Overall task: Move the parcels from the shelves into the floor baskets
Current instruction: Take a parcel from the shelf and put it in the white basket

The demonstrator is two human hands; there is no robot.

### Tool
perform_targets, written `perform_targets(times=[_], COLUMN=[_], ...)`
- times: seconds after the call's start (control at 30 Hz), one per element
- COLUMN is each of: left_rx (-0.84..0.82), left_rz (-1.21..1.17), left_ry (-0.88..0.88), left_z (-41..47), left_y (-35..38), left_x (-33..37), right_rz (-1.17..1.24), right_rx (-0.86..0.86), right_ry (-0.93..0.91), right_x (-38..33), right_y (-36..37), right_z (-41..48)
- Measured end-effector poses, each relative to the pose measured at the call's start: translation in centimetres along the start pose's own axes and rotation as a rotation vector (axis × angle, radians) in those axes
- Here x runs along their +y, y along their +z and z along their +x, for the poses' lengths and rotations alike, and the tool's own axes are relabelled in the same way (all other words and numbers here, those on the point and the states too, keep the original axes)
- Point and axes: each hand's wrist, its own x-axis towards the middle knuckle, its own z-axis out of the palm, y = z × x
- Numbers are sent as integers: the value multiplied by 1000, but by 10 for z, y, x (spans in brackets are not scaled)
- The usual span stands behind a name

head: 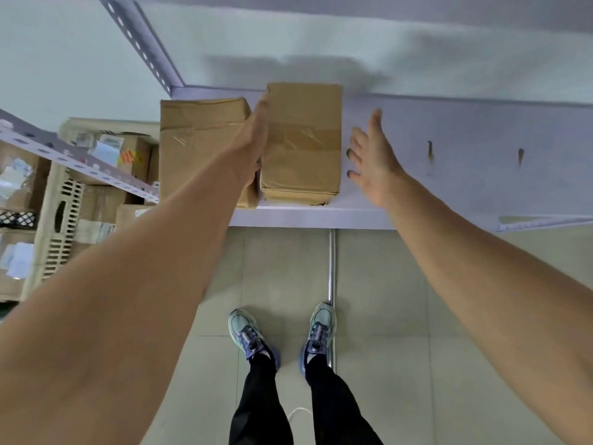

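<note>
Two brown cardboard parcels stand on the white shelf (449, 149). The taped parcel (301, 142) sits in the middle, and a second parcel (199, 142) is close on its left. My left hand (253, 146) is flat, slid into the gap between the two, and lies against the taped parcel's left side. My right hand (372, 159) hovers open, fingers spread, a little to the right of that parcel and apart from it. A beige slatted floor basket (61, 226) with several parcels stands lower left.
A perforated grey shelf post (141, 43) rises at the upper left and a lower shelf rail (80, 159) crosses above the basket. A metal strip (332, 268) runs along the tiled floor between my shoes (282, 332). More boxes fill the far left edge.
</note>
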Motion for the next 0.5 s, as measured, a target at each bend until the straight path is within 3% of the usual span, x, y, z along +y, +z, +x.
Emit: perform_targets(times=[0.23,0.5], left_rx=[-51,-23], left_rz=[-123,-338], left_ry=[-13,236], left_z=[28,20], left_y=[11,2], left_x=[-22,-14], right_rz=[-14,152], right_rx=[-56,19], right_ry=[8,-323], right_x=[2,-10], right_y=[13,-12], right_z=[25,13])
